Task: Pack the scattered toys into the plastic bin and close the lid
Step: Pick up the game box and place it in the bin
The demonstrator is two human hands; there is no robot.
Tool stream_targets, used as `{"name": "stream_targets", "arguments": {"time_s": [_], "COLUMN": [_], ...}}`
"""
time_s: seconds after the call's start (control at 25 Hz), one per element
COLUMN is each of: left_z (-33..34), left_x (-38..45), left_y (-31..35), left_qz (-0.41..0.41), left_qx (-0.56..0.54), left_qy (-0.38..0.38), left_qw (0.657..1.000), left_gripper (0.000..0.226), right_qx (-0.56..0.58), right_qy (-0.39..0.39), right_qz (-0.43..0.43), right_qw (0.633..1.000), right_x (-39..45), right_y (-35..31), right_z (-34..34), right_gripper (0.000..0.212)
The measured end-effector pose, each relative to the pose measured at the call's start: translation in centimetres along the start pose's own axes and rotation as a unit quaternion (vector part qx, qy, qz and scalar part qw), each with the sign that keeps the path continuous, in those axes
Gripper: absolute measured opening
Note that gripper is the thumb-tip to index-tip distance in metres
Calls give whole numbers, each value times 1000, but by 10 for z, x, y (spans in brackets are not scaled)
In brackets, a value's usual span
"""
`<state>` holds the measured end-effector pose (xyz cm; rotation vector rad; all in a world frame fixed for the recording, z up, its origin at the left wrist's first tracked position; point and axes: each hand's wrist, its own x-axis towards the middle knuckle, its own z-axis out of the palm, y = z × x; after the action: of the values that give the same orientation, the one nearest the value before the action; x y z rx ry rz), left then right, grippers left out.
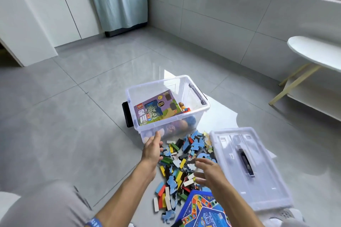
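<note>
Open on grey tiled floor [77, 108]: clear plastic bin [191, 110], purple game box [156, 107] leaning inside. Just right, clear lid [258, 180] lying flat. Between them, scattered pile of coloured blocks and blue puzzle pieces [182, 164]. Over pile, left hand [152, 150] and right hand [210, 173], fingers spread, gripping nothing.

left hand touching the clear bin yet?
Cannot tell. In the head view the left hand's fingertips overlap the near wall of the clear plastic bin, but no contact or gap shows plainly.
</note>
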<state>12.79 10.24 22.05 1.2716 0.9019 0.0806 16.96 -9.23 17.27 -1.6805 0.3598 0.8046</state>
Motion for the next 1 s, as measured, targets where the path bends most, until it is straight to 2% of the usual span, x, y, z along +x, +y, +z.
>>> {"name": "stream_targets", "arguments": {"time_s": [0.16,0.28,0.4,0.64,0.8,1.0], "left_z": [-16,-21,-20,-30,-20,22], "left_x": [-27,-51,-70,-48,-3,48], "left_y": [-16,-15,-26,-108,-158,-184], "left_qz": [27,64,82,-17,-87,-153], "left_qx": [132,267,270,398,459,436], "left_qy": [-43,-87,-85,-89,-111,-120], "left_qw": [990,957,956,913,877,879], "left_gripper": [48,43,34,35,39,45], "right_qx": [11,20,-23,-165,-336,-417], "right_qy": [-10,-6,-3,23,12,-45], "right_qz": [-2,-15,-31,-18,6,69], "right_qw": [1000,1000,999,986,942,905], "right_x": [-35,-54,-59,-25,17,53], "right_y": [30,40,49,80,129,162], "right_z": [-17,-28,-30,-38,-36,-28], "right_gripper": [15,12,11,15,20,23]}}
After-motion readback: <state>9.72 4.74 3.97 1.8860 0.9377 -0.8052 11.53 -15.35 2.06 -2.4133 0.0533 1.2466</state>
